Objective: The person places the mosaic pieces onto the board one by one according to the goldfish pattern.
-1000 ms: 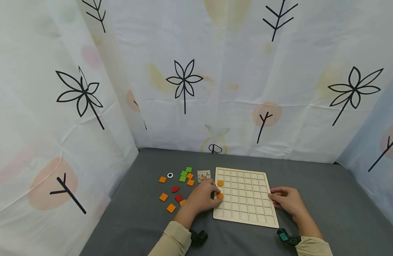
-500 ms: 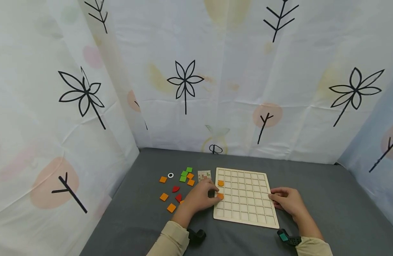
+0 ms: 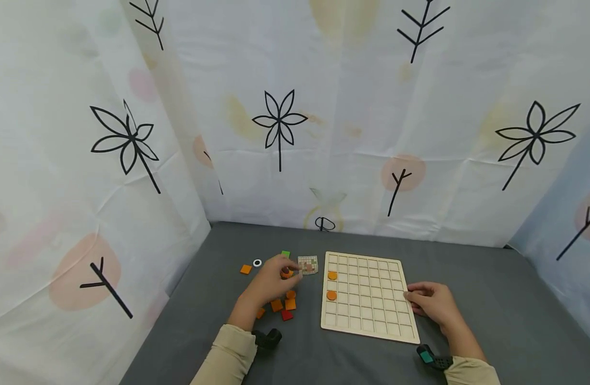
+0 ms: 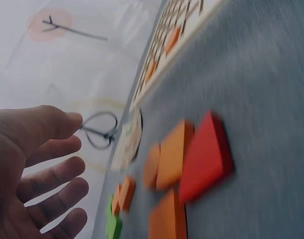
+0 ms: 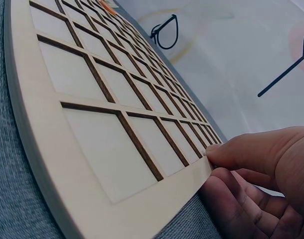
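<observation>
My left hand (image 3: pixel 272 278) hovers over loose pieces left of a wooden grid board (image 3: pixel 372 327). In the left wrist view its fingers are loosely bent, thumb apart from them, with nothing between. Below it lie orange tiles (image 3: pixel 276 305), a red piece (image 4: pixel 207 157) and an orange disc (image 3: pixel 290 294); other pieces are hidden by the hand. Two orange discs sit in the board's left part, an upper disc (image 3: pixel 332 275) and a lower disc (image 3: pixel 331 295). My right hand (image 3: pixel 434 302) grips the board's right edge, thumb on top and fingers beneath.
A small printed grid card (image 3: pixel 308 265) lies between the left hand and the board. Farther left are an orange tile (image 3: pixel 246 269) and a white ring (image 3: pixel 254 263); a green tile (image 3: pixel 286 254) shows behind the hand. Patterned cloth (image 3: pixel 348 187) hangs behind the grey table (image 3: pixel 492 299).
My left hand has let go of the lower orange disc on the board and moved left over the loose pieces. My right hand keeps its hold on the board.
</observation>
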The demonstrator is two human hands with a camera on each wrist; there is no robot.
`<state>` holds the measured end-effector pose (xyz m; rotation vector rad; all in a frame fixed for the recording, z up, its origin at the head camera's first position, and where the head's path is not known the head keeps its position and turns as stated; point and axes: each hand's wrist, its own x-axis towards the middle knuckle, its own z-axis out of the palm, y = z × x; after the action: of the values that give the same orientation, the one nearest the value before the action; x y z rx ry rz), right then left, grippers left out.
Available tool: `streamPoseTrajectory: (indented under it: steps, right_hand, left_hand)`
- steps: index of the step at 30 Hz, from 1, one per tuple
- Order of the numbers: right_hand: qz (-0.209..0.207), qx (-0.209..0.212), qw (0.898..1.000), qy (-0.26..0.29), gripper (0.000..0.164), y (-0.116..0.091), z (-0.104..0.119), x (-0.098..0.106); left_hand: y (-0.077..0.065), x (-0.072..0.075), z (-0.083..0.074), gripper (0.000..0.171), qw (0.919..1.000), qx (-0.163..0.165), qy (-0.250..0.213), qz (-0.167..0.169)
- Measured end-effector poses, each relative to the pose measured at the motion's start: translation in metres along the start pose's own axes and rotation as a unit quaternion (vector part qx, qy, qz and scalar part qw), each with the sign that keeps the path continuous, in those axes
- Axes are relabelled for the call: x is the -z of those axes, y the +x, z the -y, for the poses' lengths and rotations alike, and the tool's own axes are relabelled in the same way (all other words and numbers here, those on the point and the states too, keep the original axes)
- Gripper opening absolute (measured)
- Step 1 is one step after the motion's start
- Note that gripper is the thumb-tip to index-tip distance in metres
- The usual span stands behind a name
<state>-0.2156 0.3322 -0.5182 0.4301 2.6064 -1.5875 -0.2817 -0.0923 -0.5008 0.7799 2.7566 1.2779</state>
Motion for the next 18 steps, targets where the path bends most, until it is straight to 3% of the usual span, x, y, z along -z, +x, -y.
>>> streamPoseTrajectory:
  steps: [8,18]
  right_hand:
    - [-0.002,-0.002,1.000,0.002,0.044,0.000,0.002,0.001]
    - [0.002,-0.009,1.000,0.009,0.043,0.000,0.002,0.001]
  left_hand:
    - [-0.015,0.005,0.018,0.022,0.9996,0.017,0.020,-0.007]
    - [-0.024,-0.001,0.022,0.012,0.9988,0.027,0.042,-0.004]
